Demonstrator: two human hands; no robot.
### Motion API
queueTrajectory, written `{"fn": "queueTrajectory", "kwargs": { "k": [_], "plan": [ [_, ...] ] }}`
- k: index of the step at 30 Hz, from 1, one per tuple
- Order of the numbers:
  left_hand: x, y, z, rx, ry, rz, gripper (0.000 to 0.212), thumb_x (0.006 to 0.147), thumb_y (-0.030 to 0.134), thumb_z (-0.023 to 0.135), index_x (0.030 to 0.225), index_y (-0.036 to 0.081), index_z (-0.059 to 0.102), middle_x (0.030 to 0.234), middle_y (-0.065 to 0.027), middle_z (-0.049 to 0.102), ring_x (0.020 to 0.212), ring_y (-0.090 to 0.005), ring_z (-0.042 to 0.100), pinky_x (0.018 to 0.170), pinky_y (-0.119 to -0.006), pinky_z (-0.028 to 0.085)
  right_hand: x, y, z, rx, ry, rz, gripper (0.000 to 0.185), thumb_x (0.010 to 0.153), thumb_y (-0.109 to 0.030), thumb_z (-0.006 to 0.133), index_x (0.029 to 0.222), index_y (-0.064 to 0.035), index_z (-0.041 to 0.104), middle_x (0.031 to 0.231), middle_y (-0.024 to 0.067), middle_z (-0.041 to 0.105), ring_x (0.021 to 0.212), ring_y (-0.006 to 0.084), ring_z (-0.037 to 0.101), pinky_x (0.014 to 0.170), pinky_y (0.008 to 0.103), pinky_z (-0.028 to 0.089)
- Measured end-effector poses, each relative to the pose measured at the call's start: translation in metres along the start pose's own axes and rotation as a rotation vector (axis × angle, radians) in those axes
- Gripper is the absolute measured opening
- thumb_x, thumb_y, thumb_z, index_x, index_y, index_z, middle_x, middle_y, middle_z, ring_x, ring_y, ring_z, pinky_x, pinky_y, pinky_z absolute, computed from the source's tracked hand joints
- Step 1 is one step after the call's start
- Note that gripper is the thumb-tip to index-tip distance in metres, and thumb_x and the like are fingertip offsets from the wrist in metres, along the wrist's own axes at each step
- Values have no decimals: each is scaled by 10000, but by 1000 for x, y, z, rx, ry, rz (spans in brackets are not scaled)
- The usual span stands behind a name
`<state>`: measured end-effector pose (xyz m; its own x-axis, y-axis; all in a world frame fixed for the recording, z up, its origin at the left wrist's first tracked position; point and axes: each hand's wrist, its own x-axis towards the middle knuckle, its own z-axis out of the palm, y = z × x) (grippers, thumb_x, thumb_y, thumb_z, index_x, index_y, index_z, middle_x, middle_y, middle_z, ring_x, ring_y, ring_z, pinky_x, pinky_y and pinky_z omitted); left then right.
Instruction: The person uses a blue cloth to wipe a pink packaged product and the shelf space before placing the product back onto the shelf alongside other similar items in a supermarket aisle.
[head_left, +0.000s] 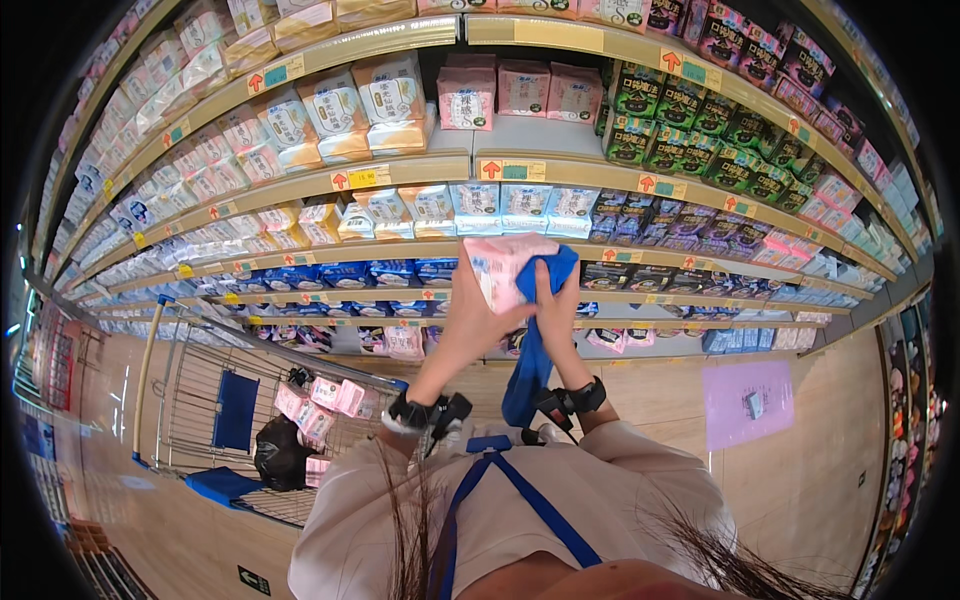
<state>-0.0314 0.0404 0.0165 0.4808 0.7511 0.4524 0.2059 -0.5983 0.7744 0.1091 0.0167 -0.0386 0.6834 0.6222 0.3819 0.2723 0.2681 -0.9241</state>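
My left hand (480, 315) grips a pink-and-white soft pack (501, 262) from its left side, in front of the shelves. A blue cloth (529, 360) is bunched in my right hand (556, 304), pressed against the pack's right side; its long end hangs down below the hand. Behind and above, similar pink packs (466, 97) stand on a shelf beside beige-and-white packs (390, 90) and green-and-black packs (637, 90). Light blue packs (475, 206) line the shelf just behind the held pack.
A wire shopping cart (187, 405) stands at the left, holding several pink packs (326, 394) and a black plastic bag (279, 450). Shelf edges (420, 166) with price tags curve across the front. A pink floor sticker (748, 405) lies at the right. A blue lanyard (547, 510) hangs at my chest.
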Motion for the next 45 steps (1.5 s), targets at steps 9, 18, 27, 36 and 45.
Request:
{"fn": "queueTrajectory", "kwargs": {
  "k": [9, 18, 27, 36, 45],
  "plan": [
    [118, -12, -22, 50, 58, 425, 1103, 588, 274, 857, 1430, 44, 184, 1373, -241, 295, 1290, -366, 317, 1055, -389, 296, 98, -26, -27, -219, -351, -296, 554, 720, -247, 770, 1130, 28, 518, 1051, 162, 578, 940, 269, 605, 798, 335, 476],
    [224, -28, -15, 123, 85, 730, 721, 717, 131, 747, 1328, 69, 368, 1328, -200, 374, 1189, -367, 429, 972, -383, 382, 176, -36, 13, 68, -259, -249, 641, 717, -191, 762, 1204, 43, 416, 1071, 202, 589, 983, 263, 595, 837, 337, 468],
    [275, -63, 11, 463, 205, 553, 663, 659, 215, 781, 1223, 42, 478, 1201, -183, 453, 1077, -379, 456, 901, -415, 400, 258, 6, 39, -117, -364, -67, 556, 665, -195, 731, 1116, 62, 532, 1015, 212, 633, 926, 289, 630, 787, 347, 488],
    [302, -61, -3, 1030, 178, 513, 622, 613, 487, 752, 1057, 73, 615, 1092, -108, 580, 1101, -338, 471, 935, -520, 322, 282, 4, 59, -325, -386, 24, 488, 680, -230, 671, 1089, 20, 582, 1000, 204, 645, 921, 310, 634, 787, 354, 486],
    [308, -87, -3, 1014, 161, 368, 592, 686, 532, 685, 1068, 87, 604, 1011, -116, 626, 1012, -364, 545, 900, -630, 320, 280, -11, 71, -307, -446, 106, 419, 675, -204, 666, 1030, 11, 606, 960, 184, 651, 879, 274, 633, 759, 348, 479]
  ]
}}
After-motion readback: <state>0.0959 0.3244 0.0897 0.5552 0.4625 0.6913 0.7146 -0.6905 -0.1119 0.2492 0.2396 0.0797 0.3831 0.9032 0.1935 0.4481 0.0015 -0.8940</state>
